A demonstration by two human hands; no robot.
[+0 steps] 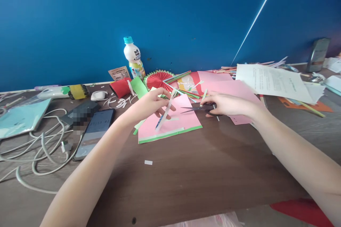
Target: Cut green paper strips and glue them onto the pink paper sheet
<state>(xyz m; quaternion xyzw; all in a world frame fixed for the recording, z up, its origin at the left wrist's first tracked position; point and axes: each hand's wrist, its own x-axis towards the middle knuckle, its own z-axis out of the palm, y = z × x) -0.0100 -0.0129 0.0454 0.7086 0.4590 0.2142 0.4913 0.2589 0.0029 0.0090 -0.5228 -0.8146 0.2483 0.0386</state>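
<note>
My left hand (pixel 157 103) is over the pink sheet and pinches a pale narrow strip (pixel 168 108) that hangs down at a slant. A dark blue tip shows at the strip's lower end. My right hand (pixel 217 103) has its fingers in the handles of dark scissors (pixel 189 109), whose blades point left toward the strip, a little apart from it. A small pale piece (pixel 204 94) stands up at the right fingertips. Beneath lies the pink sheet (pixel 149 127) with a green front edge.
Behind are a bottle (pixel 132 55), a red paper fan (pixel 157 79) and a red cup (pixel 120 87). At left lie a phone (pixel 95 131), white cables (pixel 39 173) and a power bank (pixel 81 112). Printed paper (pixel 274 81) is at right, a white scrap (pixel 148 162) in front.
</note>
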